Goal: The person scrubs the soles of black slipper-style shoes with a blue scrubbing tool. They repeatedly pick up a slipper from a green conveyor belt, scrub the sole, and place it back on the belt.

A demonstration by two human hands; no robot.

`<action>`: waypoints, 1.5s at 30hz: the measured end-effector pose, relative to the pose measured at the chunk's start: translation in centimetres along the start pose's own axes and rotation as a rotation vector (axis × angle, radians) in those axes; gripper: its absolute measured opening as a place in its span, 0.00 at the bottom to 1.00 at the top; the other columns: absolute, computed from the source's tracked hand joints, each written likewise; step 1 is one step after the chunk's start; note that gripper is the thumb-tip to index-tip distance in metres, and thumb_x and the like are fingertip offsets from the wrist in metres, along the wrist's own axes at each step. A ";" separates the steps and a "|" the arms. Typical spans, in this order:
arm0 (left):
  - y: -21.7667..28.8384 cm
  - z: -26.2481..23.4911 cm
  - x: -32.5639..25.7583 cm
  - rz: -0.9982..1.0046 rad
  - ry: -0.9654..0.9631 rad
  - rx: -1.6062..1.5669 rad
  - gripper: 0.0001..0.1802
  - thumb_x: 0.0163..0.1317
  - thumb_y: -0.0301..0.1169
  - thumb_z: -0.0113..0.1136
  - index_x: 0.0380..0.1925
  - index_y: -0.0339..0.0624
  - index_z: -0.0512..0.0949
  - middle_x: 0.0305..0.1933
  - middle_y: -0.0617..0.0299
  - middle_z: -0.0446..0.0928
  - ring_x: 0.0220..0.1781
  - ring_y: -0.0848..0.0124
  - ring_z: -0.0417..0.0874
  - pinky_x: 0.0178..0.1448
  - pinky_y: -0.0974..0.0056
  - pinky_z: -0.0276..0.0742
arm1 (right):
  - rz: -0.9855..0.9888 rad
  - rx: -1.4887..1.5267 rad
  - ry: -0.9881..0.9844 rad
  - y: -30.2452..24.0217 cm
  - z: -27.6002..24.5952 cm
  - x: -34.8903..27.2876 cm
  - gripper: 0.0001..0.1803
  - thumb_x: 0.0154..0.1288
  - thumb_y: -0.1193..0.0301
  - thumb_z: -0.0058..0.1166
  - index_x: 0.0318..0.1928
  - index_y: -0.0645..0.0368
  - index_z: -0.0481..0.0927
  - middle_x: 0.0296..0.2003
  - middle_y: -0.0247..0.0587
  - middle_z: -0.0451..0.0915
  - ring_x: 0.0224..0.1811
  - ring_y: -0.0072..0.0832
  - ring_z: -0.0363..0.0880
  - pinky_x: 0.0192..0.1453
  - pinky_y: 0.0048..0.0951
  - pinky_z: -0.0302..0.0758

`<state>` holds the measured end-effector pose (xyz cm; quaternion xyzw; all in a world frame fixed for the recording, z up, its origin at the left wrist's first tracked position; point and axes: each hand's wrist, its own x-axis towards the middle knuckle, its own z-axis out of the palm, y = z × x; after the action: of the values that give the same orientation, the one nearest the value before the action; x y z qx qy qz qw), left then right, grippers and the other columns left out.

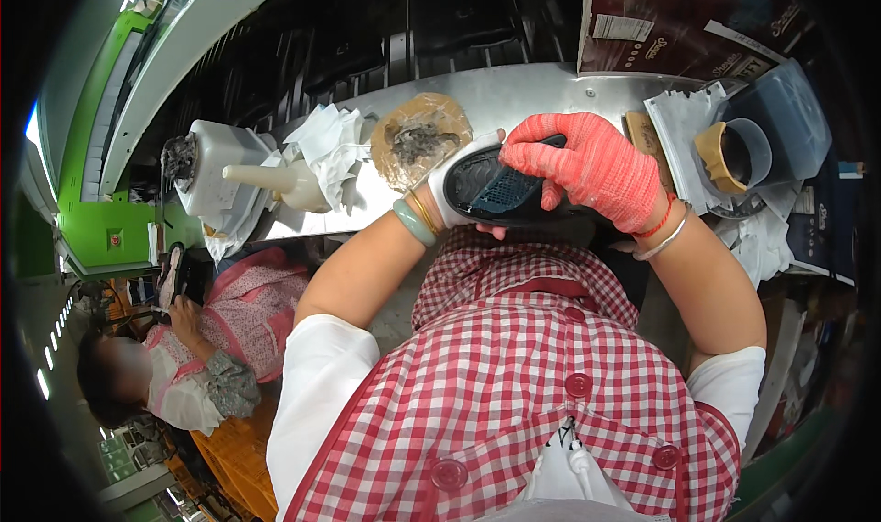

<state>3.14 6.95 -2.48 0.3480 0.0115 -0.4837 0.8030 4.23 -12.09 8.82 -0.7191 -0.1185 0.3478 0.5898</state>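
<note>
A black shoe sole [496, 184], smooth and glossy with a dark blue textured patch, is tilted up in front of my apron. My left hand [450, 187], in a white glove that leaves some fingertips bare, wraps round its left side and underside. Over its right part bends my right hand [587, 168], in a coral-red knitted glove. Those fingers are curled in, with the tips at the sole's surface. A dark strip shows between them; whether it is the sole's edge or a separate piece, I cannot tell.
Behind my left hand lies a plastic-wrapped brown pad [420, 139] with dark smears. Further left are crumpled white paper [328, 145], a pale nozzled bottle [284, 182] and a white container [216, 178]. A clear cup [748, 150] stands right, by a dark carton [679, 35]. A co-worker [211, 348] sits left.
</note>
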 end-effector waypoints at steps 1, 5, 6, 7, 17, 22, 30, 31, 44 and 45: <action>0.0 -0.3 -0.3 0.009 0.056 -0.050 0.28 0.65 0.48 0.39 0.53 0.35 0.66 0.34 0.43 0.77 0.16 0.55 0.80 0.11 0.64 0.78 | 0.001 -0.001 -0.007 0.1 -0.2 0.3 0.16 0.59 0.63 0.57 0.41 0.63 0.80 0.25 0.37 0.79 0.17 0.19 0.72 0.26 0.21 0.71; 0.6 -2.0 -0.3 -0.040 0.167 -0.175 0.27 0.66 0.47 0.40 0.52 0.33 0.67 0.34 0.42 0.78 0.15 0.55 0.80 0.11 0.63 0.78 | 0.012 -0.029 -0.029 1.0 -1.2 1.2 0.17 0.59 0.62 0.57 0.41 0.62 0.80 0.25 0.37 0.79 0.17 0.19 0.72 0.26 0.22 0.71; 1.1 -1.4 -0.4 -0.068 0.226 -0.207 0.28 0.66 0.48 0.40 0.52 0.33 0.67 0.34 0.42 0.78 0.15 0.55 0.80 0.10 0.63 0.78 | 0.017 -0.039 -0.033 1.2 -1.6 1.3 0.17 0.59 0.62 0.58 0.42 0.62 0.80 0.25 0.38 0.79 0.17 0.19 0.72 0.27 0.22 0.71; 1.8 -0.6 -0.6 -0.140 0.220 -0.267 0.31 0.65 0.52 0.40 0.50 0.33 0.70 0.30 0.44 0.79 0.14 0.54 0.79 0.07 0.61 0.75 | 0.014 -0.033 -0.032 1.3 -1.8 1.3 0.17 0.59 0.62 0.58 0.41 0.62 0.80 0.25 0.38 0.79 0.17 0.19 0.72 0.27 0.22 0.72; 3.0 -2.8 -0.1 -0.248 0.282 -0.180 0.32 0.63 0.56 0.43 0.44 0.33 0.74 0.28 0.43 0.80 0.15 0.50 0.80 0.10 0.56 0.76 | 0.046 -0.046 -0.039 2.4 -3.6 1.4 0.15 0.58 0.62 0.58 0.40 0.60 0.81 0.26 0.36 0.79 0.18 0.19 0.73 0.28 0.21 0.72; 2.9 -4.6 0.0 -0.249 0.269 -0.191 0.32 0.63 0.54 0.45 0.50 0.35 0.72 0.33 0.45 0.81 0.21 0.51 0.82 0.15 0.49 0.79 | 0.023 -0.031 -0.047 2.9 -4.1 1.3 0.15 0.57 0.62 0.58 0.39 0.60 0.82 0.27 0.35 0.79 0.19 0.20 0.74 0.28 0.22 0.72; 3.1 -4.3 -0.3 -0.151 0.248 -0.229 0.31 0.63 0.53 0.46 0.50 0.35 0.72 0.37 0.42 0.79 0.21 0.47 0.81 0.14 0.46 0.77 | -0.006 -0.129 -0.047 4.5 -5.9 1.2 0.16 0.57 0.59 0.59 0.40 0.56 0.82 0.26 0.36 0.80 0.20 0.21 0.76 0.29 0.23 0.73; 3.0 -4.8 -0.3 -0.146 0.242 -0.225 0.31 0.63 0.53 0.46 0.51 0.34 0.71 0.38 0.41 0.79 0.22 0.46 0.81 0.14 0.45 0.77 | -0.001 -0.142 -0.038 4.4 -6.2 0.8 0.16 0.57 0.60 0.58 0.40 0.57 0.82 0.26 0.36 0.80 0.20 0.21 0.76 0.30 0.23 0.73; 2.5 -5.3 -0.4 -0.183 -0.024 -0.368 0.38 0.60 0.57 0.47 0.56 0.33 0.67 0.49 0.37 0.74 0.37 0.40 0.81 0.24 0.36 0.78 | 0.045 -0.020 0.234 6.1 -9.4 -5.9 0.14 0.59 0.61 0.58 0.37 0.59 0.82 0.28 0.32 0.79 0.21 0.16 0.73 0.27 0.17 0.70; 2.2 -3.9 -0.7 -0.151 0.034 -0.379 0.38 0.60 0.57 0.47 0.56 0.33 0.67 0.49 0.37 0.74 0.38 0.40 0.81 0.25 0.36 0.79 | -0.016 0.038 0.304 5.6 -9.5 -6.7 0.15 0.60 0.60 0.58 0.37 0.59 0.82 0.28 0.32 0.79 0.20 0.16 0.73 0.26 0.16 0.69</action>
<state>5.75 10.34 -3.98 0.1969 0.1417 -0.5257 0.8153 4.08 -24.82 6.64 -0.7510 -0.0270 0.2326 0.6174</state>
